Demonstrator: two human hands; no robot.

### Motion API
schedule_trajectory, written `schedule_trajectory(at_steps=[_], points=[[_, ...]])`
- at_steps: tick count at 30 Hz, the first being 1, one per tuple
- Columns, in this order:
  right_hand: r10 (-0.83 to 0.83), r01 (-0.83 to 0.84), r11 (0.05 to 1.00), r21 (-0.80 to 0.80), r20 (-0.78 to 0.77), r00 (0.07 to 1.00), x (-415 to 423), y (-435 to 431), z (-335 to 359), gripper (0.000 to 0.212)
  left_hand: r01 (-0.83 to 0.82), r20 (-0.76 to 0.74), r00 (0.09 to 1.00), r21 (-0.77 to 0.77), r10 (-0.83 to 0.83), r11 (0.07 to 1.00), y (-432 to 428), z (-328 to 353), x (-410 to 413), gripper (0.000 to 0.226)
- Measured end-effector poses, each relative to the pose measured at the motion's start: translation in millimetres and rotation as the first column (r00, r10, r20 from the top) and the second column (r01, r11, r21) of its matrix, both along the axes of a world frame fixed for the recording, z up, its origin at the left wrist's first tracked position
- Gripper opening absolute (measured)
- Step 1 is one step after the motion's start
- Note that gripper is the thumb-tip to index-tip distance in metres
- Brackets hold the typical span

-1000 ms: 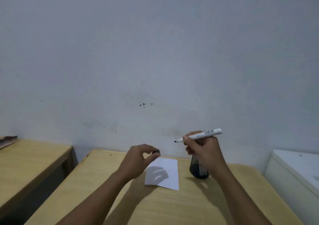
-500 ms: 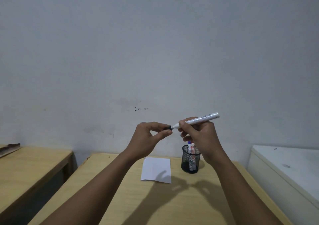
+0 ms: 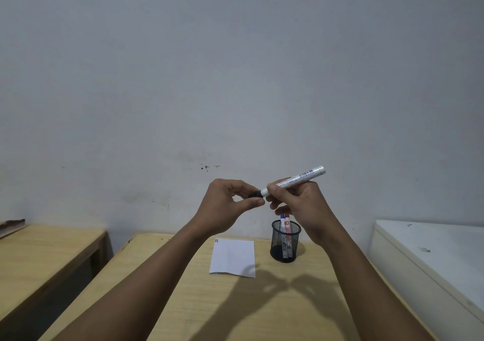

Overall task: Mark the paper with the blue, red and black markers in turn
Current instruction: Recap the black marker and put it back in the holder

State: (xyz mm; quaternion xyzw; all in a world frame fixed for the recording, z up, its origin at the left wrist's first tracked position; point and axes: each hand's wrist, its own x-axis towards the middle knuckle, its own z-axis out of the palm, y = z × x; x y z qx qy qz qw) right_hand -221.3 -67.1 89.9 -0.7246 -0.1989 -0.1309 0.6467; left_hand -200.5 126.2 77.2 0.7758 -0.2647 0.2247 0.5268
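Both hands up above the counter [image 3: 199, 301]. My right hand [image 3: 301, 204] grips the black marker [image 3: 296, 179] barrel; my left hand [image 3: 227, 204] pinches its black cap [image 3: 255, 194] at the tip. Paper [image 3: 233, 257] lies flat below, mesh cup [image 3: 286, 241] just right of it with the blue marker [image 3: 282, 223] and red marker [image 3: 287, 223] inside.

- A plain study room or classroom: wooden desks [image 3: 235, 301] stand against a bare grey wall [image 3: 235, 79].
- A mesh pen holder [image 3: 285, 241] stands beside a paper [image 3: 233, 257].
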Motion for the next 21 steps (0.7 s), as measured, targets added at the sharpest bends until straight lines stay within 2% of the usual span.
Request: schedule_trajectory(at_steps=[4, 7, 9, 12, 14, 16, 18, 19, 21], points=[[-0.055, 0.054, 0.998, 0.026, 0.007, 0.998, 4.6, 4.4, -3.4, 0.018, -0.046, 0.056, 0.997, 0.005, 0.046, 0.999, -4.2, -0.6, 1.3, 0.009], [-0.1, 0.101, 0.991, 0.085, -0.013, 0.995, 9.6, 7.7, -9.2, 0.025, -0.095, 0.13, 0.987, 0.027, 0.091, 0.995, -7.2, -2.1, 3.2, 0.01], [-0.116, 0.12, 0.986, 0.117, -0.043, 0.992, 11.4, 10.8, -13.6, 0.026, -0.149, 0.228, 0.965, 0.068, 0.13, 0.987, -7.3, -6.0, 7.0, 0.011], [-0.133, 0.162, 0.971, 0.177, -0.164, 0.977, 13.4, 13.4, -18.6, 0.026, -0.273, 0.378, 0.903, 0.132, 0.206, 0.953, -8.4, -12.0, 13.9, 0.015], [-0.193, 0.25, 0.945, 0.209, -0.258, 0.947, 16.3, 11.6, -20.4, 0.033, -0.259, 0.325, 0.922, 0.111, 0.211, 0.96, -10.5, -9.4, 16.7, 0.018], [-0.305, 0.376, 0.902, 0.212, -0.304, 0.903, 23.3, 4.1, -24.5, 0.069, -0.203, 0.187, 0.965, 0.097, 0.182, 0.974, -14.8, -1.6, 19.8, 0.021], [-0.451, 0.486, 0.867, 0.107, -0.247, 0.858, 27.4, -6.9, -30.9, 0.097, -0.174, 0.132, 0.979, 0.146, 0.156, 0.974, -22.0, 3.9, 25.4, 0.023], [-0.507, 0.52, 0.854, 0.039, -0.171, 0.845, 28.4, -11.7, -34.3, 0.096, -0.164, 0.117, 0.982, 0.174, 0.145, 0.971, -26.4, 5.1, 28.1, 0.024], [-0.535, 0.533, 0.841, -0.088, 0.007, 0.845, 33.9, -23.6, -40.6, 0.066, -0.142, 0.09, 0.988, 0.198, 0.127, 0.97, -35.8, 4.2, 36.4, 0.022]])
